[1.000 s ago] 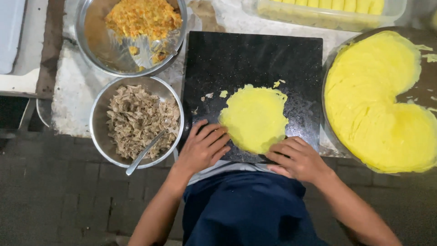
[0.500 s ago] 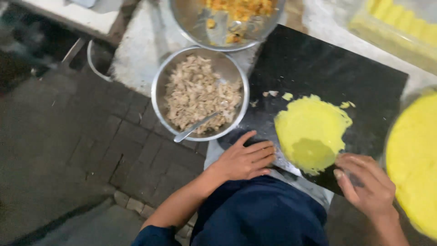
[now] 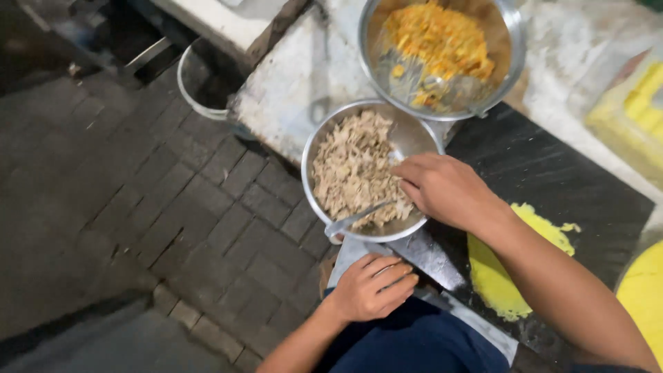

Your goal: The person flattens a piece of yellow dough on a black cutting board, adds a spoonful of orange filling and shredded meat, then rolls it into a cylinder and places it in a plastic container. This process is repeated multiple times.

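Observation:
My right hand [image 3: 442, 190] reaches across into a steel bowl [image 3: 414, 135] of shredded brownish meat [image 3: 352, 169], fingers curled down onto the filling; what they grip is hidden. A metal spoon [image 3: 356, 220] lies in the same bowl by the rim. My left hand [image 3: 373, 284] rests with bent fingers on the near edge of the counter, holding nothing. A flattened yellow dough disc [image 3: 494, 276] lies on the black board [image 3: 545, 173], partly under my right forearm.
A second steel bowl [image 3: 504, 41] with orange-yellow filling stands behind the meat bowl. More yellow dough [image 3: 646, 297] sits at the right edge, and yellow pieces in a clear container [image 3: 632, 114] at the far right. A white bucket [image 3: 200, 83] stands on the brick floor at left.
My right hand left the board's near edge and reached left into the meat bowl. The left hand stayed on the counter edge. The view swung left, towards the floor.

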